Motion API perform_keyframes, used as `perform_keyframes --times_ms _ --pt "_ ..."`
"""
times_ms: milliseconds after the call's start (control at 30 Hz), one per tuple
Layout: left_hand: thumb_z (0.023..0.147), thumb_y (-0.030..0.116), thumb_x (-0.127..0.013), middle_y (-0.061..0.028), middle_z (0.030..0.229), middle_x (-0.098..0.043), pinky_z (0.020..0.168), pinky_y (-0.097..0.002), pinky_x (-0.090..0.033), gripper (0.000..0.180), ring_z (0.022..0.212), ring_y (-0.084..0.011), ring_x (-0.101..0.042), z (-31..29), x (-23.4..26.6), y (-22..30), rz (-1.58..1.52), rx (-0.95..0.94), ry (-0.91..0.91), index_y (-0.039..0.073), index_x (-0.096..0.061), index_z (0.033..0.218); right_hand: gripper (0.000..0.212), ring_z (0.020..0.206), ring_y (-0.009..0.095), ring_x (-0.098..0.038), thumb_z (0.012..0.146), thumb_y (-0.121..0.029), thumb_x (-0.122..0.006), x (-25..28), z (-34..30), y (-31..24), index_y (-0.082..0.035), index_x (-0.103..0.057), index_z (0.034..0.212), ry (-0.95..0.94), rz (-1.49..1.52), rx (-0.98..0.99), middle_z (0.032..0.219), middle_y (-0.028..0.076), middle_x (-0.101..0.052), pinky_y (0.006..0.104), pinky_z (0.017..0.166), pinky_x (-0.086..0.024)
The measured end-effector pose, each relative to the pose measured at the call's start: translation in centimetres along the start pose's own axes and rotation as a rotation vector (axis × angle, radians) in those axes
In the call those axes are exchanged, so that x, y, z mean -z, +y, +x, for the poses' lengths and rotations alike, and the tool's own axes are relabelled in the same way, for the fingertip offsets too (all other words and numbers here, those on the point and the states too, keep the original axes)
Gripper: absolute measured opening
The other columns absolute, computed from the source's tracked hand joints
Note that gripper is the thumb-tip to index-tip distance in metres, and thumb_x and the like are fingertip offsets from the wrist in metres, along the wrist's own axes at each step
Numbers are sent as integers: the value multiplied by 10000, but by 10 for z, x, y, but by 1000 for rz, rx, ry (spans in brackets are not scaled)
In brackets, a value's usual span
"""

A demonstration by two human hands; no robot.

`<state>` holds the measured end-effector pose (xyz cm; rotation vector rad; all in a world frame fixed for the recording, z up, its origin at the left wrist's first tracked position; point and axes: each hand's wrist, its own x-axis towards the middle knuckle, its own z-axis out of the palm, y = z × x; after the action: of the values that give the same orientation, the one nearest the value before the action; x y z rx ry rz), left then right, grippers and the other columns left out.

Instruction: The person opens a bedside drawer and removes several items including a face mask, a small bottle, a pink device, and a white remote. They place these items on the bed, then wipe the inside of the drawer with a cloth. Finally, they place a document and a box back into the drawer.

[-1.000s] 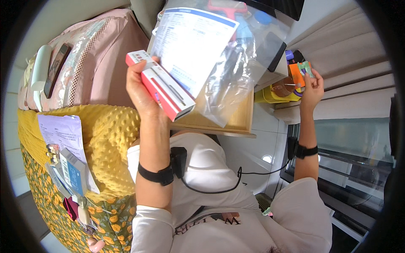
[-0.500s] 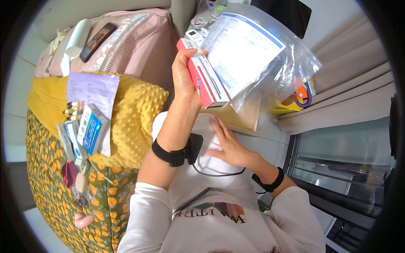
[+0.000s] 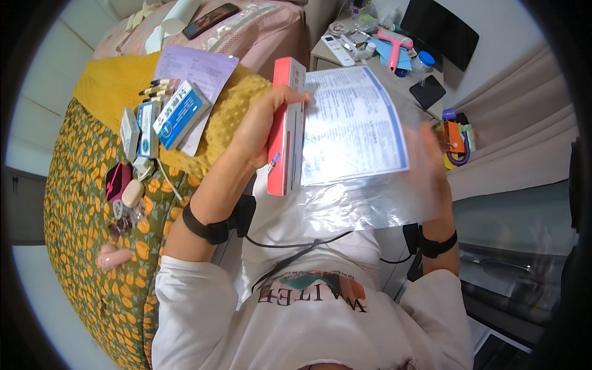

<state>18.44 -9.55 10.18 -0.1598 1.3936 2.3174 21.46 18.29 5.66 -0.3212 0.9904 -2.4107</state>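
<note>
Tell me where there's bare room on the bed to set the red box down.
Bare patches: the floral bedspread below the small pink items, and the yellow blanket left of the purple sheet. Crowded: the medicine boxes and the side table.

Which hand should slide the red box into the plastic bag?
Probably the left hand: it already grips the red box beside the plastic bag. The right hand sits behind the bag, holding it.
</note>
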Motion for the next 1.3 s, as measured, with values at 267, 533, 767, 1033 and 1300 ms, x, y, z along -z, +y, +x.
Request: perform_keyframes --times_ms 267,533,767,1033,1300 --pt "810 221 -554 -59 750 -589 546 -259 -521 240 586 -137 -583 -37 44 -46 -51 104 114 15 -597 925 478 918 182 -633 846 9 -525 -4 13 54 45 -354 1291 230 -397 -182 1085 150 -594 326 795 -535" --pt "810 238 -528 -251 1131 -528 901 -515 -475 345 1069 -383 -533 -36 72 -47 -336 82 71 -69 -521 965 493 845 161 -632 805 61 -502 27 1 64 6 -376 1278 341 -647 -197 993 149 -621 277 738 -501" --pt "808 221 -535 -197 895 -579 882 -499 -488 301 883 -315 -597 -42 93 -36 -601 -149 141 -61 -553 911 512 842 125 -608 817 68 -492 33 0 69 1 -367 1309 303 -913 -252 961 126 -624 247 752 -478" --pt "816 274 -553 -177 745 -577 776 -398 -518 457 701 -260 -593 -35 91 -52 -626 -196 19 -93 -502 1085 472 991 143 -556 824 45 -545 27 13 80 0 -440 1282 182 -1081 -150 1111 104 -580 289 848 -448" --pt "947 332 -433 -122 821 -582 783 -358 -521 342 805 -239 -599 -20 46 -69 -582 -227 184 1 -521 935 430 991 235 -582 839 -95 -610 -14 29 81 -30 -475 1242 368 -1574 359 1115 138 -583 316 847 -446"
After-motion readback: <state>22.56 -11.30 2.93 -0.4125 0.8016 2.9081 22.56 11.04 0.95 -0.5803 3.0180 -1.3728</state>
